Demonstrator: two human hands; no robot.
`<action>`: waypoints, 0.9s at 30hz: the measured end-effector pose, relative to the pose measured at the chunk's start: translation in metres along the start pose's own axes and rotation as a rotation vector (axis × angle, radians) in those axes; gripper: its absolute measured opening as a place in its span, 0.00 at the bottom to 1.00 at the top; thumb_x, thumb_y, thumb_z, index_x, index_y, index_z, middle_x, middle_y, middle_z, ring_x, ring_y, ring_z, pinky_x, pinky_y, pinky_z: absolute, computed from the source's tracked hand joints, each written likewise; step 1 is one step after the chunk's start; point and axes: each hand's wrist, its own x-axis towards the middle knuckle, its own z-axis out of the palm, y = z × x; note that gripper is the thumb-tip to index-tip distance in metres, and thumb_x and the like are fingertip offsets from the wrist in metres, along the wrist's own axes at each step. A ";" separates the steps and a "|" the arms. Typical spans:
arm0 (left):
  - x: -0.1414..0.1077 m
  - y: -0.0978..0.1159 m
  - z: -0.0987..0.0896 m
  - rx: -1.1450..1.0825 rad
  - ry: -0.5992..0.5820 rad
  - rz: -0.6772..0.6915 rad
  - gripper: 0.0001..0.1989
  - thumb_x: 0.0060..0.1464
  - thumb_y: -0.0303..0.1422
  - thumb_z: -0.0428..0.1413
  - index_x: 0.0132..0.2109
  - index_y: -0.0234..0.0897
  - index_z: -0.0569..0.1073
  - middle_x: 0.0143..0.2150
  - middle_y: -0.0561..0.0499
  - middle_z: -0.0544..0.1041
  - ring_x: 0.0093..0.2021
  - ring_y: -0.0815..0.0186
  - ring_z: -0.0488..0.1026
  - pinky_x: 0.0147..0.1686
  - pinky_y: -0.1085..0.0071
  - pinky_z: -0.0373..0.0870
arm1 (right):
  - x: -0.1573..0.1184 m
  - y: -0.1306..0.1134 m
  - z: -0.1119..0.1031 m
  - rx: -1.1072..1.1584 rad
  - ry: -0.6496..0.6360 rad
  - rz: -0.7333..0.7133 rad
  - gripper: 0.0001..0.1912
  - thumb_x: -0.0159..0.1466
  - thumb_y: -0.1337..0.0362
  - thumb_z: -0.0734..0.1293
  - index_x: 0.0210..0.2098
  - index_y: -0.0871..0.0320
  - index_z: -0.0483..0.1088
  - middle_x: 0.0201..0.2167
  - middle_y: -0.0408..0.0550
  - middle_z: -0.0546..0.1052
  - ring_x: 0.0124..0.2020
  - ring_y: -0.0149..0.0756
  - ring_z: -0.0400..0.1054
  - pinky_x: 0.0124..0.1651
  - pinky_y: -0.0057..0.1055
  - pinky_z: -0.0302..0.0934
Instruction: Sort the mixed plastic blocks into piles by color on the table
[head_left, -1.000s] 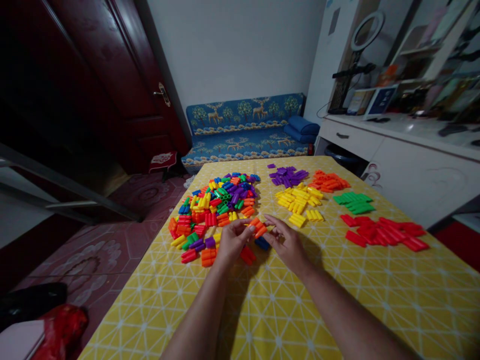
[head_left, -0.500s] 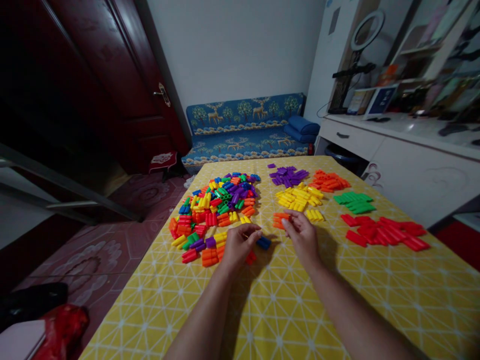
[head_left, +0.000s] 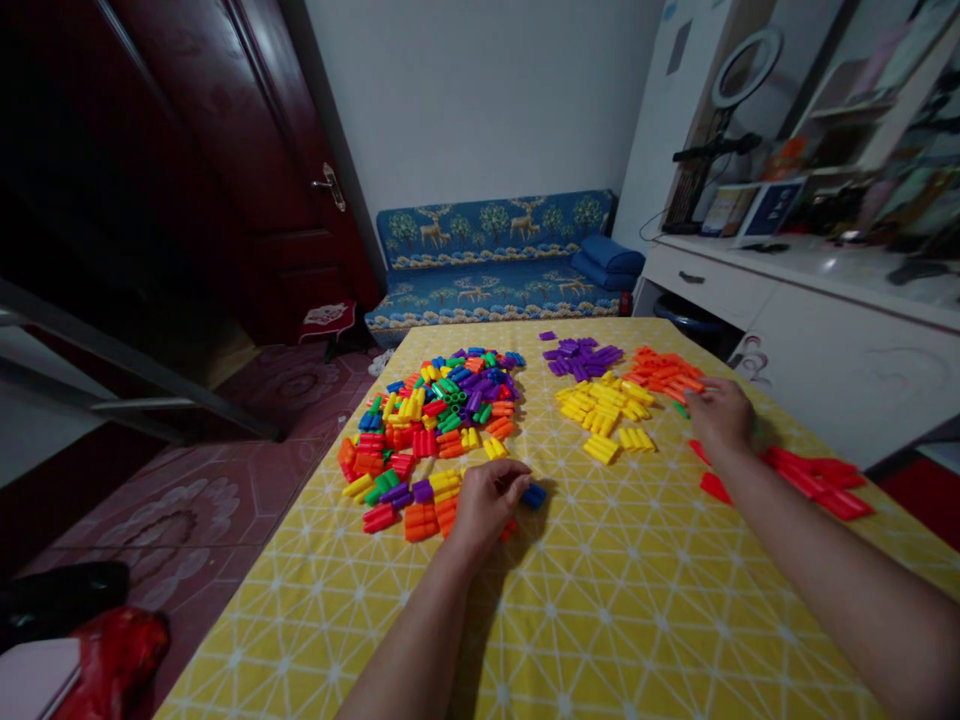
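My right hand (head_left: 721,415) is at the right side of the table, its fingers closed on an orange block at the edge of the orange block pile (head_left: 656,368). It partly hides the green blocks (head_left: 681,410) beneath it. My left hand (head_left: 487,503) hovers low over the near side of a mixed heap of coloured tube-like blocks (head_left: 454,395), thumb and fingers pinched together. Whatever might be between them is hidden. Just beyond those fingertips lies a dark blue block (head_left: 535,495). Orange blocks (head_left: 421,521) lie left of that hand.
Sorted groups hold purple blocks (head_left: 579,358), yellow blocks (head_left: 606,403) and red blocks (head_left: 817,482). They lie on a yellow patterned tablecloth (head_left: 600,600). Behind the table stands a blue patterned sofa (head_left: 487,260); a white cabinet (head_left: 840,320) is at the right.
My right hand has carried an orange block from mid-table rightward to the orange pile. A yellow block it was covering now shows. My left hand has barely moved.
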 end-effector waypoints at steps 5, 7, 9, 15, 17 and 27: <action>0.001 -0.004 0.001 0.047 -0.027 0.000 0.10 0.55 0.35 0.58 0.38 0.33 0.80 0.32 0.46 0.81 0.31 0.63 0.78 0.32 0.72 0.72 | 0.024 -0.005 0.015 -0.236 -0.076 -0.083 0.11 0.52 0.67 0.68 0.37 0.57 0.71 0.29 0.49 0.76 0.31 0.41 0.70 0.40 0.38 0.64; 0.000 -0.005 0.002 0.047 -0.029 -0.002 0.10 0.55 0.35 0.58 0.38 0.33 0.80 0.32 0.46 0.81 0.31 0.63 0.78 0.32 0.72 0.72 | 0.026 -0.010 0.024 -0.331 -0.123 -0.131 0.11 0.53 0.67 0.67 0.38 0.57 0.71 0.31 0.50 0.77 0.33 0.42 0.71 0.39 0.37 0.64; 0.000 -0.004 0.001 0.039 -0.025 -0.004 0.10 0.56 0.35 0.58 0.38 0.32 0.80 0.32 0.46 0.81 0.31 0.64 0.78 0.33 0.72 0.72 | 0.027 -0.013 0.032 -0.387 -0.148 -0.162 0.12 0.54 0.68 0.67 0.39 0.59 0.71 0.32 0.51 0.78 0.34 0.42 0.72 0.40 0.36 0.65; -0.001 0.000 0.001 0.034 -0.022 -0.030 0.11 0.56 0.35 0.58 0.38 0.32 0.80 0.32 0.45 0.81 0.31 0.64 0.77 0.33 0.72 0.72 | 0.034 -0.006 0.043 -0.492 -0.246 -0.175 0.12 0.54 0.71 0.66 0.39 0.60 0.72 0.35 0.53 0.78 0.37 0.43 0.72 0.42 0.35 0.64; -0.001 0.000 0.001 0.037 -0.022 -0.034 0.11 0.56 0.35 0.57 0.38 0.32 0.80 0.33 0.45 0.81 0.32 0.64 0.77 0.34 0.72 0.72 | 0.038 -0.001 0.043 -0.501 -0.311 -0.162 0.12 0.53 0.70 0.68 0.38 0.59 0.72 0.34 0.52 0.78 0.37 0.43 0.72 0.42 0.35 0.64; -0.001 -0.002 0.000 0.086 -0.039 -0.025 0.10 0.57 0.34 0.57 0.39 0.33 0.80 0.33 0.46 0.82 0.32 0.64 0.77 0.34 0.72 0.71 | 0.088 0.016 0.046 -0.356 -0.423 -0.064 0.09 0.51 0.68 0.70 0.33 0.62 0.74 0.25 0.50 0.76 0.28 0.40 0.71 0.34 0.35 0.64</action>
